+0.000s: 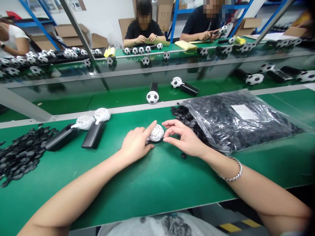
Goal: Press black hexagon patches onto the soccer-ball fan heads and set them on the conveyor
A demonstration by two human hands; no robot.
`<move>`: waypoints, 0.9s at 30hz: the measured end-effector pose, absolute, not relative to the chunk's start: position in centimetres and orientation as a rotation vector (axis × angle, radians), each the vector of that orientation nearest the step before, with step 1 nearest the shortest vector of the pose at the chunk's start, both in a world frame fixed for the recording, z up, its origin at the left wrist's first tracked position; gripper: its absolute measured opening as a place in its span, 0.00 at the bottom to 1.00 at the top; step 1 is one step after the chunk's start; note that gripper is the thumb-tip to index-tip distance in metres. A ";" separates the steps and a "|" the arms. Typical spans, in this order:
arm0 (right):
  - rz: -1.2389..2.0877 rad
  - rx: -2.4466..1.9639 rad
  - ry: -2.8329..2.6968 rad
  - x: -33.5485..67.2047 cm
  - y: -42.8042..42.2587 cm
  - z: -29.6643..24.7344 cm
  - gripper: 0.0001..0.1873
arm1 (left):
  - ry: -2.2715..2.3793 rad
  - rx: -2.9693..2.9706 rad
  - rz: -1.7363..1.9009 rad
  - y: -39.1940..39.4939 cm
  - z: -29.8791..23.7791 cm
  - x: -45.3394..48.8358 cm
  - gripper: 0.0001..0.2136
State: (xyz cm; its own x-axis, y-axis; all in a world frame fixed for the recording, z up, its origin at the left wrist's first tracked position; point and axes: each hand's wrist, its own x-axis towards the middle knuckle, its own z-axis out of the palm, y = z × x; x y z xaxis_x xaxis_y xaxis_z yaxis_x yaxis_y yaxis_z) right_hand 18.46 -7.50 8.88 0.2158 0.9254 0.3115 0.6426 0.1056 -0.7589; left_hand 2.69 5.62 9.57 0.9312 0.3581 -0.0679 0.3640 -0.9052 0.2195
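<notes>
A white perforated ball head (157,132) of a small fan lies on the green mat between both hands. My left hand (136,144) grips it from the left, index finger stretched over its top; the black handle is hidden under that hand. My right hand (183,137) touches the ball's right side with fingertips pinched, perhaps on a small black piece I cannot make out. Just right of it spills a clear bag of black discs (236,123).
Two white-headed black fans (83,131) lie at left beside a pile of black pieces (21,152). Football-pattern fans (152,95) ride the conveyor behind. Other people work at the far table (172,47). One loose black disc (183,156) lies near my right wrist.
</notes>
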 end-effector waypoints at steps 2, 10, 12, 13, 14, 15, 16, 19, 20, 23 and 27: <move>0.345 -1.617 -1.528 18.6 -7.2 8.1 0.03 | 0.579 2.760 -0.014 6.4 9.6 3.1 0.38; 0.339 -1.569 -1.559 18.1 -6.3 7.1 0.02 | 0.434 2.496 0.123 7.1 8.6 3.7 0.33; 0.342 -1.554 -1.552 17.9 -6.2 7.2 0.03 | 0.414 2.478 0.147 7.1 8.6 3.7 0.32; 0.344 -1.549 -1.539 17.9 -6.2 7.2 0.03 | 0.409 2.473 0.156 7.1 8.6 3.8 0.31; 0.344 -1.544 -1.522 17.9 -6.1 7.2 0.04 | 0.408 2.472 0.163 7.1 8.6 3.8 0.30; 0.343 -1.540 -1.502 17.9 -6.1 7.1 0.05 | 0.413 2.472 0.167 7.1 8.7 3.8 0.30; 0.345 -1.536 -1.483 17.9 -6.0 7.0 0.06 | 0.421 2.474 0.170 7.1 8.7 3.8 0.29; 0.384 -1.542 -1.430 18.0 -5.8 6.6 0.08 | 0.435 2.476 0.152 7.1 9.0 3.8 0.30; 0.403 -1.551 -1.412 17.9 -5.8 6.5 0.10 | 0.439 2.474 0.143 7.1 9.0 3.8 0.30; 0.430 -1.576 -1.386 17.8 -5.7 6.4 0.13 | 0.456 2.458 0.127 7.1 9.2 3.8 0.30; 0.432 -1.578 -1.379 17.9 -5.7 6.6 0.12 | 0.483 2.396 0.139 6.9 9.1 3.8 0.28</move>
State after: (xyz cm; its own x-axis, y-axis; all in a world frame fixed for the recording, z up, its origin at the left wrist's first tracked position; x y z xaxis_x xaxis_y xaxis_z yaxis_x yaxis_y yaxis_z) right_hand 17.92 -5.69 6.63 0.2983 0.9015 0.3136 0.5610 0.1002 -0.8217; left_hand 3.80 6.95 9.12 0.9255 0.3778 -0.0274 0.3050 -0.7005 0.6452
